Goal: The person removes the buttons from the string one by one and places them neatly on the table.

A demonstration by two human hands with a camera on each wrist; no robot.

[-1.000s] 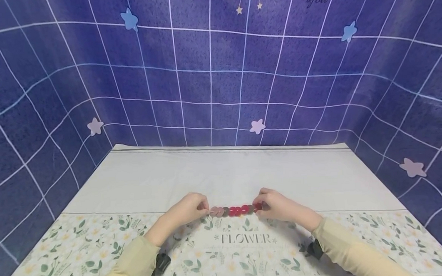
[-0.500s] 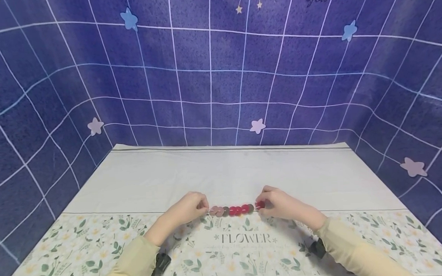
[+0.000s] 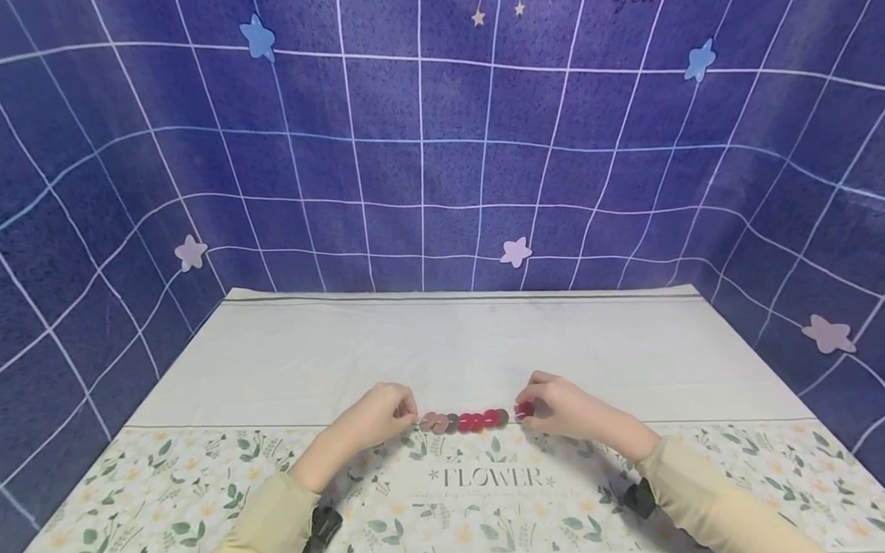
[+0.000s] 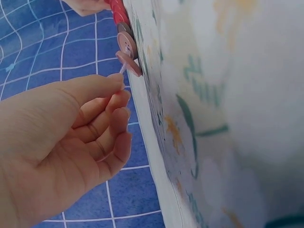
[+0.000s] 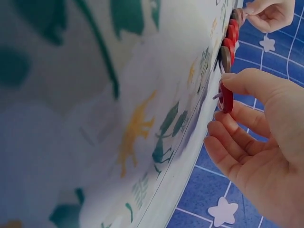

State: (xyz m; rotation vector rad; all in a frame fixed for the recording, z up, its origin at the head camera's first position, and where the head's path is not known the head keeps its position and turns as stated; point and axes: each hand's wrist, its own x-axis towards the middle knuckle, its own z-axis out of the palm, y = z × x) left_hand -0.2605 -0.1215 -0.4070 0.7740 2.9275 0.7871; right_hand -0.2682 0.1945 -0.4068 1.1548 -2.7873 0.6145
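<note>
Between my hands runs a row of round pink, brown and red buttons (image 3: 468,423). My left hand (image 3: 378,415) pinches their thin pale cord (image 4: 123,68); my right hand (image 3: 565,406) pinches a round red button (image 5: 228,97), seemingly mid-threading, calling next for a slide inward. Beneath lies the white floral worktop (image 3: 446,343).

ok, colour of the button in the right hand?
Red; the button shows best in the right wrist view.
</note>
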